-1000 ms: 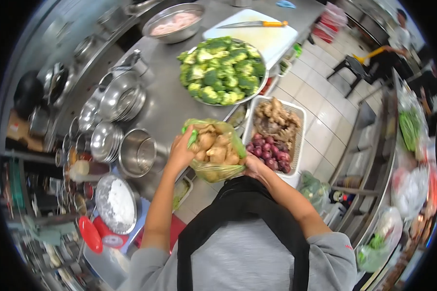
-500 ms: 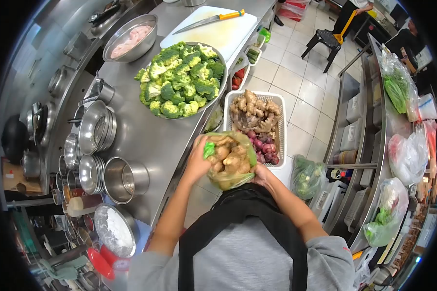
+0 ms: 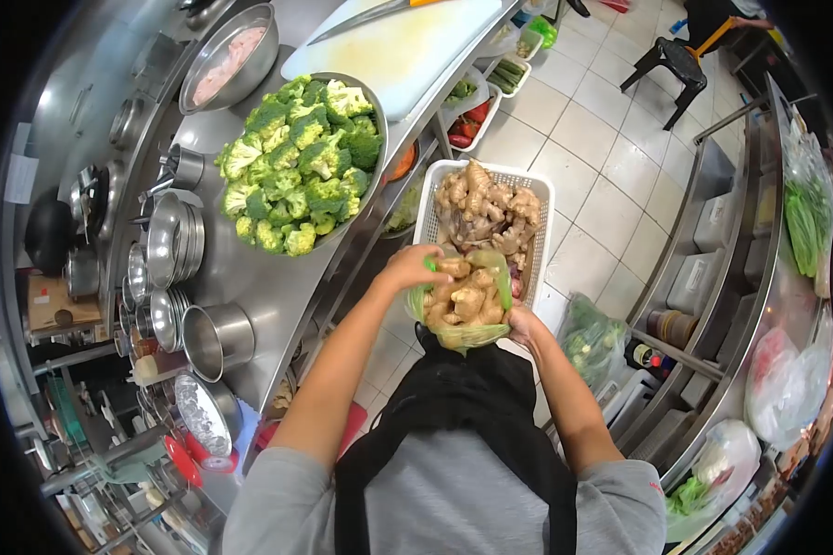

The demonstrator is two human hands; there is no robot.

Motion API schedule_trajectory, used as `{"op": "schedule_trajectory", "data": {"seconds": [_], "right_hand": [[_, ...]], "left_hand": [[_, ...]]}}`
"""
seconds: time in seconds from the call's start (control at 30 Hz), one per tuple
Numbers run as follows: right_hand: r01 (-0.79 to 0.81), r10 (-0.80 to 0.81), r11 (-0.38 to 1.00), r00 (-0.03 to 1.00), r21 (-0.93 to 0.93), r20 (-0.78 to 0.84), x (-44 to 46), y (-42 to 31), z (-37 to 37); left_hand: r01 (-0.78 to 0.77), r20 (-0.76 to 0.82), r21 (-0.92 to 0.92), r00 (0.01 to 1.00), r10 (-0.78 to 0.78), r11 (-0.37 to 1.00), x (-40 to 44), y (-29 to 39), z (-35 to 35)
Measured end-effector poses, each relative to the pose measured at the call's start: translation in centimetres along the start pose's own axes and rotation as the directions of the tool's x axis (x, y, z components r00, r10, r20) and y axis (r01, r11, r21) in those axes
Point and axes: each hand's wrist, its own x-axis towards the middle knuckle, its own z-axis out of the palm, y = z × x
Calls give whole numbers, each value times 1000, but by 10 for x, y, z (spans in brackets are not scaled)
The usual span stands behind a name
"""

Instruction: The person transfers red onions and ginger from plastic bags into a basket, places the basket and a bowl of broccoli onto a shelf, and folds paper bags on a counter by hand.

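Note:
A yellow-green plastic bag (image 3: 465,298) of ginger hangs between my hands, its top open, in front of my apron. My left hand (image 3: 416,269) grips the bag's rim on the left. On the right, my right hand (image 3: 525,326) holds the bag's lower side, its fingers partly hidden. Just beyond the bag is a white basket (image 3: 545,231) with loose ginger (image 3: 491,208) in its far part. Red onions (image 3: 516,285) in its near part are mostly hidden behind the bag.
A steel counter (image 3: 250,277) at left bears a bowl of broccoli (image 3: 301,166), a bowl of pale meat (image 3: 231,65), a cutting board (image 3: 389,55) with a knife (image 3: 366,18), and steel pots (image 3: 217,340). Right stand a shelf unit (image 3: 713,319) and black stool (image 3: 680,69). A person (image 3: 713,18) is far right.
The bag and both hands have moved over the near part of the basket, covering most of the onions. The bag's mouth looks wider. The view has shifted.

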Motion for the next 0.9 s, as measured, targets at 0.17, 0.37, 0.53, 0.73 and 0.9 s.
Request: {"op": "schedule_trajectory", "data": {"seconds": [0.17, 0.37, 0.53, 0.73, 0.9], "right_hand": [[-50, 47, 996, 998, 67, 39, 5, 2, -24], [-3, 14, 949, 999, 314, -33, -2, 8, -35], [75, -32, 954, 988, 289, -150, 3, 19, -50], [157, -44, 932, 944, 328, -326, -14, 25, -34], [85, 36, 877, 970, 473, -241, -19, 37, -39]], "left_hand": [[-253, 182, 59, 954, 239, 966, 24, -14, 29], [44, 38, -955, 999, -27, 295, 73, -16, 41], [-66, -63, -773, 998, 27, 630, 164, 16, 55], [198, 103, -730, 978, -181, 654, 237, 2, 84], [-422, 10, -235, 900, 436, 876, 151, -10, 83]]}}
